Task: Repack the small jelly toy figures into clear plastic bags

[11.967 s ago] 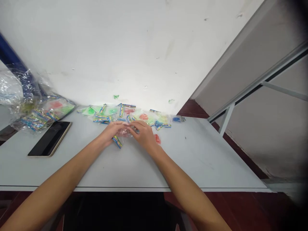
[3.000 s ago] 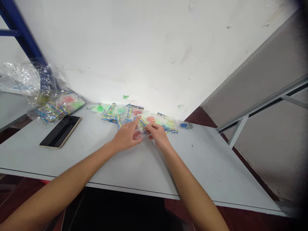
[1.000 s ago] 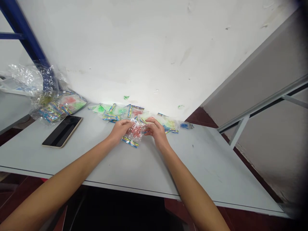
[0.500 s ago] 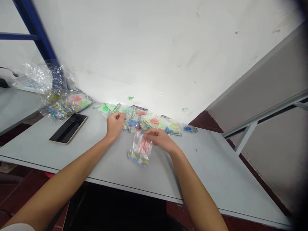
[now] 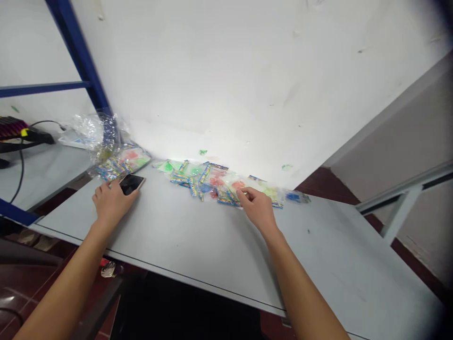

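My left hand (image 5: 113,200) is over the smartphone (image 5: 132,183) at the left of the table, thumb on one side and fingers on the other. The hand covers the phone's near part. My right hand (image 5: 259,208) has thumb and forefinger pinched together at the edge of a clear plastic packet (image 5: 229,194) with a blue-and-yellow patterned strip. That packet overlaps a row of similar small packets (image 5: 196,174) along the wall, with red, green, blue and yellow contents. A packet with blue contents (image 5: 297,197) lies at the row's right end.
A crinkled clear bag (image 5: 94,134) and more packets (image 5: 132,158) are heaped by the blue metal post (image 5: 90,61) at the left. The grey table (image 5: 198,245) meets a white wall (image 5: 219,85). A black cable (image 5: 21,174) hangs at the far left.
My left hand has moved left from the packets onto the phone. My right hand has brought the red packet from the table's middle up to the row. The view has shifted somewhat.
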The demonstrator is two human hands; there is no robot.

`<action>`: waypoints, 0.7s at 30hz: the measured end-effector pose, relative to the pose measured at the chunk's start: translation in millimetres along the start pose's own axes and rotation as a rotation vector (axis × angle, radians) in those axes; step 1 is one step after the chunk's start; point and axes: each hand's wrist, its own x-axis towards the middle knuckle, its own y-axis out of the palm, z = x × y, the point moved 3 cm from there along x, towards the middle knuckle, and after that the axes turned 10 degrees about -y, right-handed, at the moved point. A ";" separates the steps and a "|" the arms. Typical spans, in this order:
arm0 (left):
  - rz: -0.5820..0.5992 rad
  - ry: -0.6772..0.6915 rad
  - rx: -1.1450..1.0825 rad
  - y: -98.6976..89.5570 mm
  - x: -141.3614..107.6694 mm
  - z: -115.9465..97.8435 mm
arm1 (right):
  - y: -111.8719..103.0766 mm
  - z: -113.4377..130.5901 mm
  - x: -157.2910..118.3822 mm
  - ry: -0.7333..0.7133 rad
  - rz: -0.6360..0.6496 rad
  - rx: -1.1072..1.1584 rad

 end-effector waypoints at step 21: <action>0.188 0.554 -0.054 21.2 -54.2 -107.3 | 16.3 0.9 -1.7 -0.022 0.108 -0.055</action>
